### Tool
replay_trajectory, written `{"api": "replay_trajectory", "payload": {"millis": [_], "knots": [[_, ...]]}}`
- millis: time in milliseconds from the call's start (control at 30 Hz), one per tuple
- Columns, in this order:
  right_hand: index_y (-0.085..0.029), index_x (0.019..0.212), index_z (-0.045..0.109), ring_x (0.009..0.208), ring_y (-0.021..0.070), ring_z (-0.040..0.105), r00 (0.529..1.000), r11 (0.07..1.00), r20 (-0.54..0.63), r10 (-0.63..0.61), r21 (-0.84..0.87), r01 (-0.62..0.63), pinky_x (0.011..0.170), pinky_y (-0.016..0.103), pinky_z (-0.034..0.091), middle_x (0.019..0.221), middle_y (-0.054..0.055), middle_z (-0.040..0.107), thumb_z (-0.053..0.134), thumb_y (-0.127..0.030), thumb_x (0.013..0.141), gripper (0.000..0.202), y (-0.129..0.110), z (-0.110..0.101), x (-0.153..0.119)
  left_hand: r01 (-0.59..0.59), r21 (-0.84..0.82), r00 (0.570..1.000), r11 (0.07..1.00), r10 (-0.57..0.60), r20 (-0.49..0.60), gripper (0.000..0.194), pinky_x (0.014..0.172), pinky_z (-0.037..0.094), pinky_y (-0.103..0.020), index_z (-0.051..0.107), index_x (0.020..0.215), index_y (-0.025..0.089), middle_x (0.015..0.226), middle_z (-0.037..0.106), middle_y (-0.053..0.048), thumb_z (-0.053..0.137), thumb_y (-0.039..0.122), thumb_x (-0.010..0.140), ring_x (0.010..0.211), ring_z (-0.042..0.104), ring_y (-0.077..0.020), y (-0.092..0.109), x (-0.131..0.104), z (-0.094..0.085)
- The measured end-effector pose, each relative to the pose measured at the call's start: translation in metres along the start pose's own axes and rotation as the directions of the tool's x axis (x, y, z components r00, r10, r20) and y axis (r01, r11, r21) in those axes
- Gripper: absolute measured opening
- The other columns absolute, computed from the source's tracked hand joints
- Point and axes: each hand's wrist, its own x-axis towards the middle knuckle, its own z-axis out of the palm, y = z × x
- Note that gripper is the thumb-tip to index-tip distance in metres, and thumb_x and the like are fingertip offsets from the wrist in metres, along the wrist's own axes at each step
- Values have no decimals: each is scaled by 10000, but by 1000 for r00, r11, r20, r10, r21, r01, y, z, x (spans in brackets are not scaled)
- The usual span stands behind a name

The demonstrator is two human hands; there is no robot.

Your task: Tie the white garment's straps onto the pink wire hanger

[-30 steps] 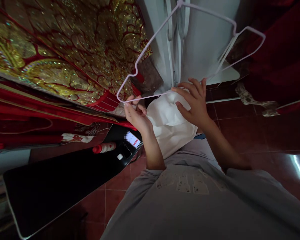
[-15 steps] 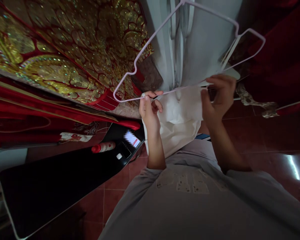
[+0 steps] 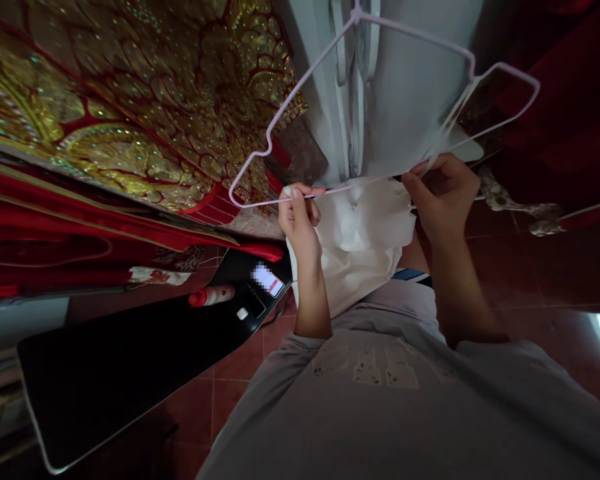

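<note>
A pale pink wire hanger hangs in front of me, its bottom bar running level with my hands. My left hand pinches that bar near its left end, thumb on top. White cloth, perhaps a garment, hangs below the bar between my hands. From the notch on the hanger's right shoulder runs a thin white strap, going down to my right hand. The fingers of my right hand are closed on the strap close to the bar's right part.
Gold-sequined red garments hang at the left. On a black table lie a lit phone, a red-capped bottle and a small white case. Grey-white doors with handles stand ahead; dark red cloth hangs right.
My right hand has gone from spread fingers beside the cloth to a pinch on the strap, moving slightly right and down. The strap now stretches from the notch to it. My left hand keeps its hold.
</note>
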Motion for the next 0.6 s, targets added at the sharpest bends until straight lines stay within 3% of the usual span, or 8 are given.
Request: {"api": "replay_trajectory", "payload": {"millis": [133,233,333,433,533,600], "knots": [[-214,747,658,599,105,531,998,998,-40,-38,41,39,571,287,398,676,-18,624,854,-413,730,279,-17,-9,0,-38,21,999,999,37,12,391,400,185,-225,587,847,196,751,722,5,653,573,925,392,269,-26,-2,3,-2],[-253,800,721,593,132,536,984,985,-62,-165,41,168,557,321,401,683,4,631,850,-490,746,276,-26,-14,13,-13,105,1000,994,14,-14,353,411,176,-240,586,845,203,780,716,6,591,528,982,412,255,-37,-2,5,-4],[-311,988,774,642,161,591,951,946,2,-310,99,308,563,339,424,755,21,682,824,-563,758,345,-29,-14,37,29,133,1000,991,-27,-15,336,416,184,-245,587,844,206,793,711,9,553,495,1012,415,242,-41,-2,5,-6],[-353,1163,749,854,208,712,917,915,53,-396,107,389,616,332,485,994,29,768,859,-472,746,448,-28,-11,60,26,114,1000,993,-28,15,335,413,186,-243,605,858,207,789,714,-1,587,515,989,406,242,-38,-2,3,-6],[-383,1246,722,1083,245,710,871,865,14,-491,120,486,709,312,539,1174,-2,753,900,-374,694,580,-25,-16,70,5,104,999,995,-10,44,352,411,189,-236,612,863,203,804,721,-13,606,539,970,408,253,-39,-2,1,-6],[-458,1334,644,1350,254,575,910,906,46,-413,128,404,874,292,551,1376,-85,645,902,-337,679,715,-19,-30,73,2,110,999,994,-8,49,365,411,188,-231,609,861,202,803,723,-12,599,550,970,410,247,-39,-2,1,-7]]}}
